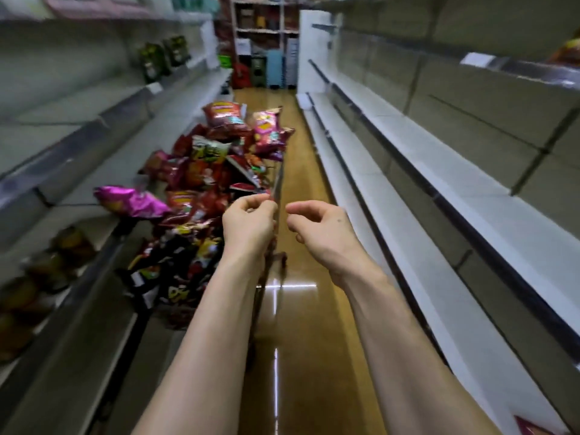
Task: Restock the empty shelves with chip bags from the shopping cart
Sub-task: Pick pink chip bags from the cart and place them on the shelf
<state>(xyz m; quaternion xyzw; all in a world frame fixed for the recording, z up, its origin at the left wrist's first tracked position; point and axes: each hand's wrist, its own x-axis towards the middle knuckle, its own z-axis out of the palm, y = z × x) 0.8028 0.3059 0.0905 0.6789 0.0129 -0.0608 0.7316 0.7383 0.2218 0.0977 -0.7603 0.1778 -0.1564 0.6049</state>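
The shopping cart (279, 178) stands left of centre in the aisle, heaped with several red, pink and black chip bags (201, 180). One pink bag (131, 202) hangs over the cart's left side. My left hand (248, 221) is at the cart's right rim, with curled fingers pinching the rim's edge. My right hand (320, 227) hovers just right of it above the floor, fingers loosely curled and holding nothing. The white shelves on the right (408, 171) are bare. The whole view is blurred.
The left shelves (78, 127) hold dark green bags (163, 58) higher up and blurred brownish packs (47, 262) low down. A red bag (568, 51) sits on an upper right shelf, another (530, 430) at the bottom right. The glossy brown floor (301, 324) runs to stocked shelving (266, 42) at the aisle's end.
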